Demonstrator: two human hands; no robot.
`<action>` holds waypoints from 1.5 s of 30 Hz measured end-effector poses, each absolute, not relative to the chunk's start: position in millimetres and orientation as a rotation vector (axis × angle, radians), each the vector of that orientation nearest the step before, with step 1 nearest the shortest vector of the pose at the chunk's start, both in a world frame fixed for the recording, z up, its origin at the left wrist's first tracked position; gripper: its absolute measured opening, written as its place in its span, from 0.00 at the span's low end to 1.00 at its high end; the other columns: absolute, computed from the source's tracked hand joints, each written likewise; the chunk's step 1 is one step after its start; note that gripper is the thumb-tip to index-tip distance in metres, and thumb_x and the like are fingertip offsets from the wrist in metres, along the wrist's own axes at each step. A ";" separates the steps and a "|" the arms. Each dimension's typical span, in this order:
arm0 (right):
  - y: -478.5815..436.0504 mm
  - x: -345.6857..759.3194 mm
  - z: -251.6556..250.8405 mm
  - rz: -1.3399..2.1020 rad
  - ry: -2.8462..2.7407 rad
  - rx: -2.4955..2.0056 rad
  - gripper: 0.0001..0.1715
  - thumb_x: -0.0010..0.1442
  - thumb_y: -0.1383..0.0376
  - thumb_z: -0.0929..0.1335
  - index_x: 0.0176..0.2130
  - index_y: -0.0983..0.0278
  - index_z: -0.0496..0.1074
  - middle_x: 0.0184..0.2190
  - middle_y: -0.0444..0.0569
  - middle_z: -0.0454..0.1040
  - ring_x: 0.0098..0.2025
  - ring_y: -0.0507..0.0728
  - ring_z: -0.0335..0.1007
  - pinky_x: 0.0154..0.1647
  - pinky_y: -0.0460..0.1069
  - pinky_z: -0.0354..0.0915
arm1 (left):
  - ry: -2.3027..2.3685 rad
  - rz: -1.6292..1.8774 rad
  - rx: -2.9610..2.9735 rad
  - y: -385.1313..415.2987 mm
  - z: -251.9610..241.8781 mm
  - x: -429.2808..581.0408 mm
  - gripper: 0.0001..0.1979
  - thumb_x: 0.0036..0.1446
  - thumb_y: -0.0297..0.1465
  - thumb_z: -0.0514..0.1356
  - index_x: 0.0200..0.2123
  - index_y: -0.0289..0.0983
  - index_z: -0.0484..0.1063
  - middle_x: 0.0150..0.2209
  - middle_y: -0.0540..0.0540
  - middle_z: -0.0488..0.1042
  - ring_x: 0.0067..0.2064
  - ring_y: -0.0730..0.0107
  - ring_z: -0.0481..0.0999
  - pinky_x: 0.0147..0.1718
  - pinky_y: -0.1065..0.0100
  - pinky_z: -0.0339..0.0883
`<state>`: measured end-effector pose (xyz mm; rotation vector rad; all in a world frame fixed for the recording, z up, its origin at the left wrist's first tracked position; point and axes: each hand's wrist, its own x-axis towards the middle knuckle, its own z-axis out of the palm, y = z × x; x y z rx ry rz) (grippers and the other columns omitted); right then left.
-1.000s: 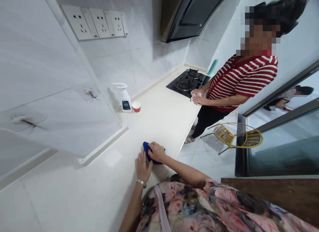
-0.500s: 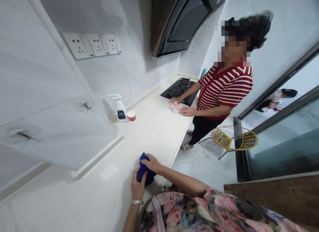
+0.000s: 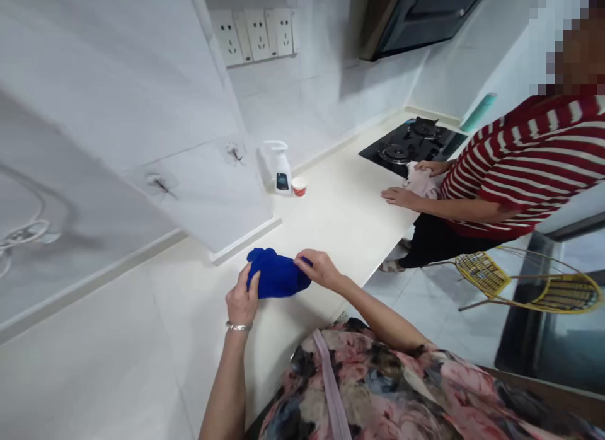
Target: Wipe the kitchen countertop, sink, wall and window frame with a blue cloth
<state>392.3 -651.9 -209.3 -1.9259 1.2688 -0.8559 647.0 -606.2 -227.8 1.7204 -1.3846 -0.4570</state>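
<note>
A blue cloth (image 3: 275,275) is held just above the white counter (image 3: 340,216), stretched between both my hands. My left hand (image 3: 242,299) pinches its left edge, with a metal bracelet on that wrist. My right hand (image 3: 320,268) grips the cloth's right end with the fingers closed.
A white spray bottle (image 3: 282,169) and a small red cup (image 3: 299,186) stand by the tiled wall. Further along, a person in a red striped shirt (image 3: 524,169) rests both hands and a pale cloth (image 3: 422,182) beside the black gas hob (image 3: 411,145). A yellow wire chair (image 3: 520,282) stands on the floor.
The cloth, bunched under my hands before, is now lifted and spread wider between them. My view has swung left. The other person's hands have moved along the counter.
</note>
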 end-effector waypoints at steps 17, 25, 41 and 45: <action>-676.9 277.9 -289.1 -1.010 2.050 -1.820 0.25 0.64 0.64 0.62 0.56 0.71 0.73 0.56 0.68 0.73 0.41 0.61 0.76 0.50 0.61 0.75 | -1.130 -0.544 1.741 -561.6 -309.8 654.3 0.19 0.63 0.35 0.62 0.56 0.39 0.75 0.65 0.35 0.70 0.59 0.56 0.77 0.50 0.59 0.80; -646.7 381.4 -321.0 -0.521 1.345 -2.455 0.27 0.68 0.67 0.63 0.63 0.67 0.73 0.60 0.59 0.75 0.58 0.65 0.69 0.59 0.59 0.67 | -1.721 -0.344 1.671 -573.7 -327.6 636.7 0.18 0.67 0.30 0.56 0.57 0.38 0.77 0.63 0.36 0.74 0.67 0.51 0.71 0.68 0.46 0.68; -681.8 394.9 -275.0 -0.771 1.303 -1.907 0.20 0.72 0.52 0.63 0.44 0.62 0.78 0.28 0.45 0.74 0.31 0.55 0.68 0.37 0.49 0.65 | -0.444 -1.615 1.350 -564.0 -334.9 581.6 0.20 0.56 0.42 0.72 0.46 0.35 0.78 0.44 0.37 0.84 0.41 0.58 0.85 0.48 0.56 0.79; -675.8 398.5 -242.6 -0.985 1.231 -1.379 0.24 0.63 0.43 0.70 0.36 0.60 0.74 0.22 0.39 0.63 0.24 0.51 0.57 0.27 0.47 0.57 | -0.317 -1.643 1.270 -582.7 -331.1 569.2 0.20 0.59 0.44 0.70 0.44 0.35 0.77 0.47 0.34 0.83 0.45 0.59 0.84 0.52 0.57 0.78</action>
